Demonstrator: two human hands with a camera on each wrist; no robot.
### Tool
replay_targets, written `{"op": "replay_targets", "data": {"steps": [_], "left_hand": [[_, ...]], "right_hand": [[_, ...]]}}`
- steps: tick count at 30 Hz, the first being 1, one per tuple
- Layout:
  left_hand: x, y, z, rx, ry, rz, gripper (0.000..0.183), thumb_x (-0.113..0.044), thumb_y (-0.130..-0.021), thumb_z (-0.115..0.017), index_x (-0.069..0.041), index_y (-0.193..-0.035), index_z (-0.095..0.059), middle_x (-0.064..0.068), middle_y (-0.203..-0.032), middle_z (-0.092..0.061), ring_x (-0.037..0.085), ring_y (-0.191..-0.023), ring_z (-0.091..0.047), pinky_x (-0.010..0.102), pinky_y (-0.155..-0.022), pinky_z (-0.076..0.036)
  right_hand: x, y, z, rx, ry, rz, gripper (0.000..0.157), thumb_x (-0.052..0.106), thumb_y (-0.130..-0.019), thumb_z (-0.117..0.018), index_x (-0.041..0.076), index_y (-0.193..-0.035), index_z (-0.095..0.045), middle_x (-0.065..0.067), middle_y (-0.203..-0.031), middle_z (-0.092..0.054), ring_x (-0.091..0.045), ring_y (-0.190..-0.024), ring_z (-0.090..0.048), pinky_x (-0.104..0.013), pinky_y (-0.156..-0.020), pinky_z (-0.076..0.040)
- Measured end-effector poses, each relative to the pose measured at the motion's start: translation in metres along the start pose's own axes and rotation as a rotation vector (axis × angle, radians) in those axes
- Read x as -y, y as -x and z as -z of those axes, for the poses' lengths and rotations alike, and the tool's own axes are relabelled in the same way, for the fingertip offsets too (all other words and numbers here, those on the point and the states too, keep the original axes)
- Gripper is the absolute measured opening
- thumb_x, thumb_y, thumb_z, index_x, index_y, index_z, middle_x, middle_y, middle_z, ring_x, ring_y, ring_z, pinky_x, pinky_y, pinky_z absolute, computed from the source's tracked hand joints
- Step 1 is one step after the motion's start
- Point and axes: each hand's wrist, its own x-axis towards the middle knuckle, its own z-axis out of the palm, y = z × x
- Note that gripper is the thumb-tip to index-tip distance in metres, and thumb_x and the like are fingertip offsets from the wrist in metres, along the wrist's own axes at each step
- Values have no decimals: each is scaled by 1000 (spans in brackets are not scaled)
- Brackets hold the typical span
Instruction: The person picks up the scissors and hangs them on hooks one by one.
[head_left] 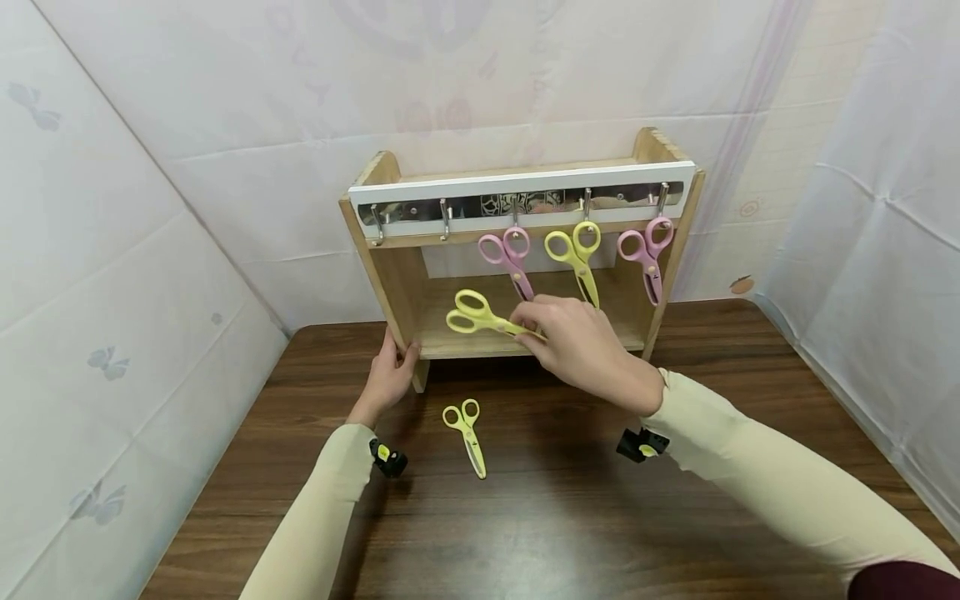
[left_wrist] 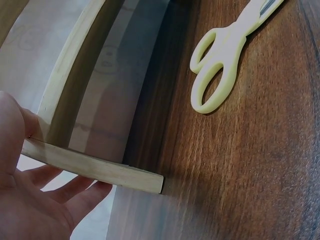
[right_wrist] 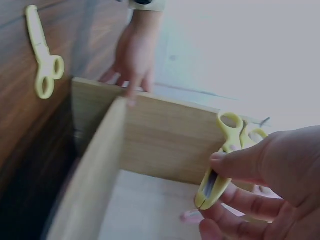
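My left hand (head_left: 386,379) grips the lower left side panel of a small wooden shelf (head_left: 402,279), thumb on one side of the board and fingers on the other in the left wrist view. In front of the shelf, my right hand (head_left: 573,337) pinches a pair of yellow scissors (head_left: 486,319) by the blades, handle loops pointing left. The right wrist view shows thumb and fingertips on those blades. On the table lies a second yellow pair of scissors (head_left: 471,437), loops toward the shelf.
A white hook rail (head_left: 465,223) runs across the shelf's top. Pink scissors (head_left: 512,262), yellow scissors (head_left: 580,258) and another pink pair of scissors (head_left: 649,262) hang from its middle and right hooks. Two bare hooks are at left. Pale curtains (head_left: 247,83) surround the brown table (head_left: 585,525).
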Motion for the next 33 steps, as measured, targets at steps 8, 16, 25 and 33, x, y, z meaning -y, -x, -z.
{"op": "replay_targets", "data": {"steps": [8,16,25,33], "left_hand": [[1,0,0,-9,-14,-6,57,-24,-111,-45,-12,-161,-22,34,-145,-49,46,-128,-55,59,-95,-54],[3,0,0,-16,-10,-10,56,-24,-111,-45,-11,-160,-23,34,-145,-49,46,-128,-56,59,-95,-54],[5,0,-2,-12,-1,-6,57,-24,-110,-46,-14,-161,-22,33,-145,-49,45,-128,-56,59,-94,-54],[4,0,-1,-16,1,-12,57,-24,-111,-46,-12,-161,-23,34,-144,-50,46,-127,-56,59,-94,-55]], "right_hand": [[17,-22,12,-96,-64,17,9,13,-90,-80,12,-98,-75,3,-81,-65,-14,-69,-59,-33,-58,-48],[23,-39,12,-143,-110,-10,10,13,-91,-80,9,-100,-77,0,-83,-68,-12,-71,-61,-31,-61,-49],[24,-44,7,-102,-123,-56,9,14,-92,-79,10,-100,-77,0,-83,-70,-12,-72,-63,-33,-61,-50],[23,-45,7,-80,-135,-69,11,14,-92,-80,8,-101,-78,-1,-85,-73,-12,-74,-66,-33,-66,-53]]}}
